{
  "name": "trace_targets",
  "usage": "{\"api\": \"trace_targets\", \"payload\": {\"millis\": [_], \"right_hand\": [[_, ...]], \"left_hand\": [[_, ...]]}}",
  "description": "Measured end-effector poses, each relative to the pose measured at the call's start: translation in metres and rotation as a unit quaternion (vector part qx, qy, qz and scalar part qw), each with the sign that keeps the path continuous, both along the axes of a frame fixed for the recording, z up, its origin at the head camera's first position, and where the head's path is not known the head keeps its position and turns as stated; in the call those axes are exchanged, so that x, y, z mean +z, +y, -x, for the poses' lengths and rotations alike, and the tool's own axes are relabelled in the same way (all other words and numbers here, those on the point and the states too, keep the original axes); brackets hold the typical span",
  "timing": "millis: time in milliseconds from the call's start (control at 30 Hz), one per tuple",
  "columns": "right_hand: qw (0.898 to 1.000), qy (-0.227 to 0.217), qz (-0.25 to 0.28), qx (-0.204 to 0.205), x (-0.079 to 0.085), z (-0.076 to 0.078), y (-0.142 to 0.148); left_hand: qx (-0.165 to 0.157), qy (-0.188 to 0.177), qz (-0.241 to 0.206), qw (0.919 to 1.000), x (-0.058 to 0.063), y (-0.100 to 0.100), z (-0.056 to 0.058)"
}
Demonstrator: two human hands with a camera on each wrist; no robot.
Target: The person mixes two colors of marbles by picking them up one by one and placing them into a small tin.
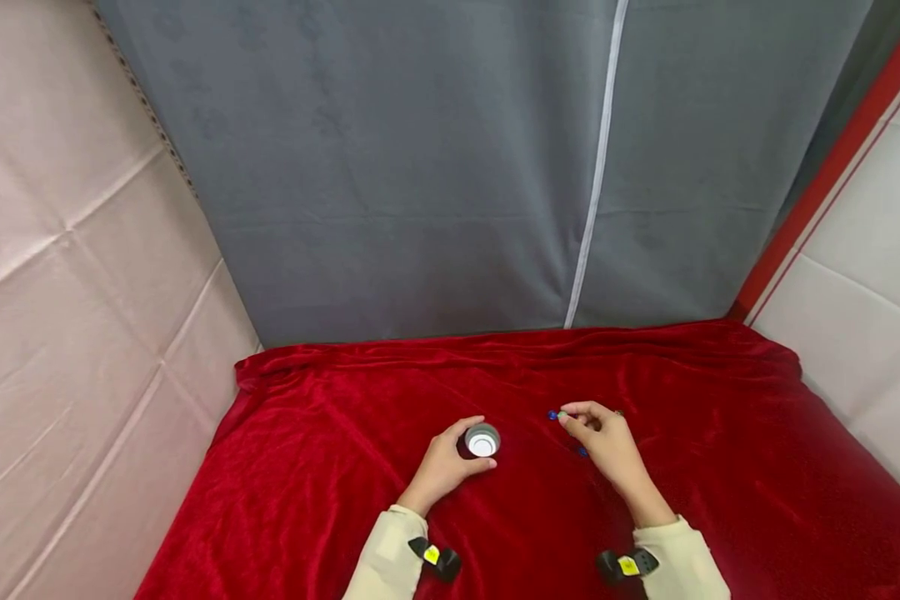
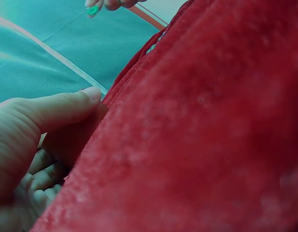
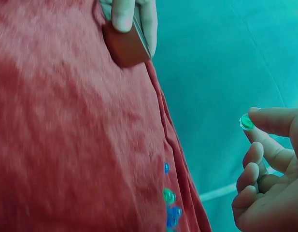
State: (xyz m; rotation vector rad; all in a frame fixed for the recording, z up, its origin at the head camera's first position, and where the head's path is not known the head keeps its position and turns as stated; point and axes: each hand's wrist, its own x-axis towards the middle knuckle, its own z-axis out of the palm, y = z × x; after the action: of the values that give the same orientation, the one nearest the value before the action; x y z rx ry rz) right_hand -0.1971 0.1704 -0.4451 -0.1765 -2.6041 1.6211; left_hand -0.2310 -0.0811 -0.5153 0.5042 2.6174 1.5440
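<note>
My left hand (image 1: 441, 468) grips a small round cup (image 1: 483, 440), fingers on its far side and thumb on its near side. The cup is brownish outside with a pale inside and stands on the red cloth; in the right wrist view its wall (image 3: 125, 47) shows below the thumb. To the right, my right hand (image 1: 607, 442) pinches a clear green marble (image 3: 247, 122) between thumb and index finger, held above the cloth. Near that hand lie loose marbles: a blue marble (image 1: 582, 452), another blue marble (image 1: 552, 415) and a green marble (image 3: 169, 195).
Wrinkled red velvet cloth (image 1: 330, 467) covers the table. A grey curtain (image 1: 420, 183) with a white strip hangs behind it. Pale panels stand at the left (image 1: 82, 333) and right (image 1: 870, 333). More blue marbles (image 3: 174, 215) lie clustered on the cloth.
</note>
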Motion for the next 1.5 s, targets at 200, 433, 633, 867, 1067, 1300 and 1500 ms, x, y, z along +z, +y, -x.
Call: {"api": "trace_targets", "payload": {"millis": [200,433,633,867,1067,1300,1500], "right_hand": [[1.000,0.015,0.011,0.007,-0.001,0.004,-0.018],[0.999,0.016,0.016,0.022,-0.006,0.009,-0.036],[0.999,0.021,0.014,0.037,-0.012,0.014,-0.050],[0.997,0.030,0.014,0.063,-0.017,0.017,-0.067],[0.997,0.028,-0.002,0.071,-0.025,0.017,-0.078],[0.996,0.031,-0.017,0.078,-0.031,0.018,-0.086],[0.996,0.022,-0.019,0.081,-0.032,0.019,-0.088]], "left_hand": [[-0.001,-0.004,0.004,1.0000,0.000,0.000,0.000],[-0.001,-0.010,0.011,0.9999,-0.001,-0.001,-0.001],[-0.003,-0.016,0.006,0.9999,0.000,0.000,0.000],[-0.006,-0.008,0.008,0.9999,0.000,0.000,-0.001],[-0.006,-0.015,0.005,0.9999,-0.001,0.000,-0.002],[-0.004,-0.004,0.006,1.0000,0.000,0.000,-0.002],[-0.005,-0.012,0.000,0.9999,-0.002,0.000,-0.001]]}}
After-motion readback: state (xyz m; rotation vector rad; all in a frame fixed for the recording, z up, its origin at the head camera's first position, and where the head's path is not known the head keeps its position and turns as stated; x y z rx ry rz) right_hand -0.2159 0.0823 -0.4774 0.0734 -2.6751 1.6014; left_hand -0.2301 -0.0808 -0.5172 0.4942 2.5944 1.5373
